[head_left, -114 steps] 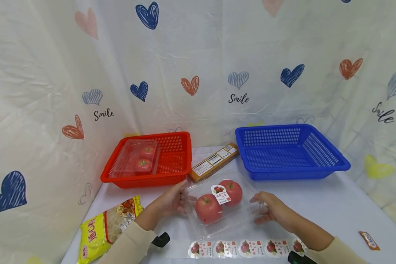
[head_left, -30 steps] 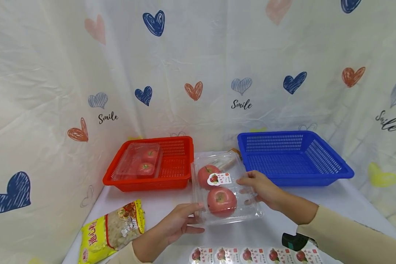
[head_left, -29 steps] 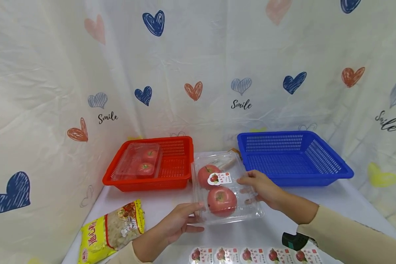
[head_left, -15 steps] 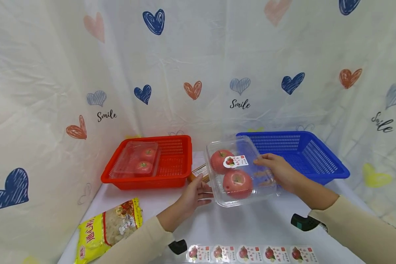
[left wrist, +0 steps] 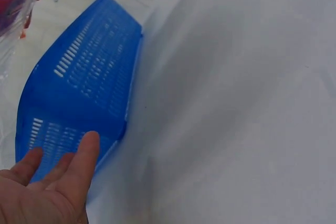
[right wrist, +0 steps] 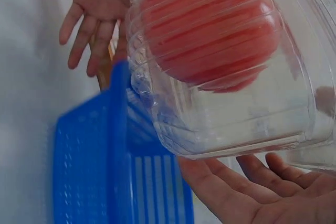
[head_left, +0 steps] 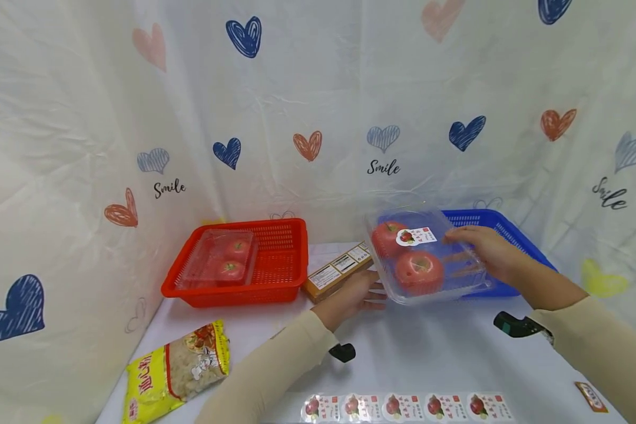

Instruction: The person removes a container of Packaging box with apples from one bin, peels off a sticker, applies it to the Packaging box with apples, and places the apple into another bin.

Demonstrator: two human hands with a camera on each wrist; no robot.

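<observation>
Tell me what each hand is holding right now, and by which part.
The right hand holds the clear tomato box by its right end, fingers beneath it and thumb on the lid, above the blue basket. The left hand is open beside the box's left edge, gripping nothing.

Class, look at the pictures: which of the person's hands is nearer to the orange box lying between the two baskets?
Left. The left hand lies beside the orange box; the right hand holds the tomato container farther away.

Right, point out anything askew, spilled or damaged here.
Nothing is spilled or damaged. The clear tomato box is tilted in the air above the blue basket, held by the right hand. The brown packet lies skewed between the baskets, and the sticker strip sits at the table's front edge.
</observation>
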